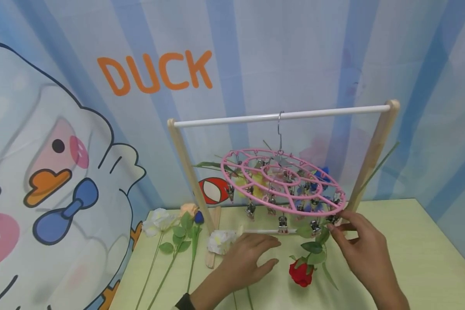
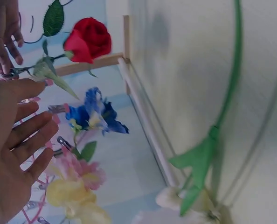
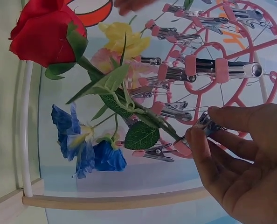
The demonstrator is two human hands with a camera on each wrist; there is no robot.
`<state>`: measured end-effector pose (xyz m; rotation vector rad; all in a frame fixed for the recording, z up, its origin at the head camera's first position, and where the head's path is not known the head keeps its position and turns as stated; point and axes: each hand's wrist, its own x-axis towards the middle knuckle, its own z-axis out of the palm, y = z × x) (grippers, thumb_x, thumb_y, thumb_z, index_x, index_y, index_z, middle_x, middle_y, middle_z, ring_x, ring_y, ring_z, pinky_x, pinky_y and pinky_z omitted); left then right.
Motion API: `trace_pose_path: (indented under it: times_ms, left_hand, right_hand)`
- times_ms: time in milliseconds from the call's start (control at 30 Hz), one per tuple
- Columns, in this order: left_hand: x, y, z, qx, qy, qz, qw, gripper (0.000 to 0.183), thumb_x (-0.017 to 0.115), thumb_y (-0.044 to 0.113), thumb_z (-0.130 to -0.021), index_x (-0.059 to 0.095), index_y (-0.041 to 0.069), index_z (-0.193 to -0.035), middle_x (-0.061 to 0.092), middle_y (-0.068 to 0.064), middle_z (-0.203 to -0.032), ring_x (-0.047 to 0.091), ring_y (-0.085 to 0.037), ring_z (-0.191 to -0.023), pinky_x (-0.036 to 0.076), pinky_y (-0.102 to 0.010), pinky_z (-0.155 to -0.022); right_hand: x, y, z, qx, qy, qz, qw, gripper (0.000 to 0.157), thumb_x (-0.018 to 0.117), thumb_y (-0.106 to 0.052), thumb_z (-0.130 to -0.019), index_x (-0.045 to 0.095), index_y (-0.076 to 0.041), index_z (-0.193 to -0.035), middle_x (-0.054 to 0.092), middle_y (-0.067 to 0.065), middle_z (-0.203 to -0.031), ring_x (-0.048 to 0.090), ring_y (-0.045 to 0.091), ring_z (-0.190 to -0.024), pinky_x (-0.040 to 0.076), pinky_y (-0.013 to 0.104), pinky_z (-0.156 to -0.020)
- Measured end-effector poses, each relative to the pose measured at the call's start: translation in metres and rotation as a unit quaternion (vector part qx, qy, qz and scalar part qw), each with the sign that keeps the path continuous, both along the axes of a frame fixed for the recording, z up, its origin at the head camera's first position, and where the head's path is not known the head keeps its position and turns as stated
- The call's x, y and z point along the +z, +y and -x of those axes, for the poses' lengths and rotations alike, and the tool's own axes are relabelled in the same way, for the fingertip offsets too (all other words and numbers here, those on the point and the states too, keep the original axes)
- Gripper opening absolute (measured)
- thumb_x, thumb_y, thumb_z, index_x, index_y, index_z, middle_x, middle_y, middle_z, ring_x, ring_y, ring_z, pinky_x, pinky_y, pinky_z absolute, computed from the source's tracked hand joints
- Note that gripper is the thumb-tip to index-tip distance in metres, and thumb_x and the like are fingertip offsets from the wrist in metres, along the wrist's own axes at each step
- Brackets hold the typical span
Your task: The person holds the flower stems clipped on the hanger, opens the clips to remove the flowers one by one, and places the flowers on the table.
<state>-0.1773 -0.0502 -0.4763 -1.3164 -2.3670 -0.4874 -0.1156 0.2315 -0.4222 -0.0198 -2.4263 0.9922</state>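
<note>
A pink round clip hanger (image 1: 290, 200) hangs tilted by its hook from a white rail. At its front right rim my right hand (image 1: 366, 249) pinches a metal clip (image 3: 204, 123) between thumb and index finger. The stem of a red rose (image 1: 301, 273) runs to the clip's pink tip, and the flower hangs head down. My left hand (image 1: 252, 260) is apart from the rose, to its left, fingers loosely spread and holding nothing. Blue flowers (image 3: 75, 140), a yellow flower (image 3: 124, 39) and a pink flower (image 2: 80, 165) hang behind, among several other clips.
Wooden posts (image 1: 373, 150) carry the white rail (image 1: 232, 119). On the table (image 1: 410, 249) to the left lie a white flower (image 1: 159, 220), a peach flower (image 1: 189, 209) and a blue bud (image 1: 199, 217). Another white flower (image 1: 221, 242) lies beside my left hand. A printed curtain (image 1: 294, 56) hangs behind.
</note>
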Motion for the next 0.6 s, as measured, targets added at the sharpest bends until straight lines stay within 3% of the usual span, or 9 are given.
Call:
trace_pose_path:
  times_ms: [267,300,333,400,500,533,600]
  left_hand:
    - [0.017,0.032,0.0,0.004,-0.113,-0.015,0.9935,0.049,0.061,0.051,-0.106,0.067,0.018,-0.14,0.071,0.005,-0.135,0.069,-0.012,-0.121,0.057,-0.037,-0.102]
    - [0.018,0.036,0.001,0.0,-0.124,-0.019,0.9921,0.05,0.06,0.052,-0.106,0.067,0.017,-0.141,0.074,0.006,-0.126,0.072,-0.008,-0.109,0.058,-0.032,-0.098]
    - [0.02,0.04,0.002,-0.004,-0.135,-0.025,0.9905,0.05,0.06,0.053,-0.106,0.067,0.017,-0.14,0.075,0.005,-0.126,0.073,-0.009,-0.108,0.058,-0.032,-0.098]
    - [0.021,0.048,0.003,-0.011,-0.136,-0.037,0.9899,0.049,0.062,0.052,-0.105,0.068,0.017,-0.139,0.076,0.004,-0.122,0.074,-0.008,-0.103,0.058,-0.029,-0.097]
    - [0.022,0.056,0.003,-0.014,-0.131,-0.049,0.99,0.045,0.066,0.051,-0.103,0.067,0.017,-0.132,0.077,0.002,-0.112,0.068,-0.002,-0.08,0.056,-0.019,-0.081]
    - [0.022,0.058,0.003,-0.012,-0.131,-0.05,0.99,0.042,0.067,0.05,-0.103,0.067,0.017,-0.128,0.076,0.0,-0.117,0.069,-0.003,-0.082,0.056,-0.018,-0.079]
    - [0.021,0.062,0.003,-0.006,-0.13,-0.05,0.9903,0.037,0.068,0.05,-0.103,0.065,0.016,-0.118,0.074,0.002,-0.108,0.056,0.002,-0.068,0.048,-0.013,-0.067]
  right_hand:
    - [-0.002,-0.006,-0.002,0.012,-0.003,0.0,1.0,0.031,0.079,-0.012,-0.097,0.071,-0.008,-0.127,0.074,0.014,-0.118,0.076,0.033,-0.093,0.059,0.021,-0.061]
    - [-0.002,-0.007,-0.002,0.015,-0.006,0.001,1.0,0.031,0.079,-0.013,-0.097,0.071,-0.007,-0.126,0.074,0.014,-0.118,0.076,0.032,-0.093,0.059,0.021,-0.061]
    - [-0.002,-0.008,-0.003,0.016,-0.007,0.001,1.0,0.03,0.079,-0.013,-0.097,0.072,-0.007,-0.125,0.074,0.014,-0.117,0.076,0.032,-0.092,0.059,0.021,-0.062]
    - [-0.002,-0.01,-0.004,0.019,-0.011,0.002,1.0,0.031,0.08,-0.014,-0.096,0.072,-0.007,-0.125,0.074,0.013,-0.117,0.076,0.03,-0.092,0.059,0.022,-0.062]
    - [-0.001,-0.013,-0.004,0.024,-0.025,0.003,0.999,0.031,0.081,-0.015,-0.096,0.072,-0.008,-0.125,0.074,0.011,-0.117,0.077,0.028,-0.092,0.059,0.021,-0.063]
    - [-0.002,-0.014,-0.004,0.027,-0.03,0.004,0.999,0.031,0.081,-0.016,-0.096,0.072,-0.009,-0.125,0.074,0.011,-0.117,0.077,0.027,-0.092,0.059,0.02,-0.063]
    - [-0.002,-0.015,-0.005,0.033,-0.042,0.007,0.999,0.033,0.08,-0.017,-0.096,0.071,-0.009,-0.126,0.073,0.011,-0.119,0.077,0.026,-0.092,0.059,0.02,-0.063]
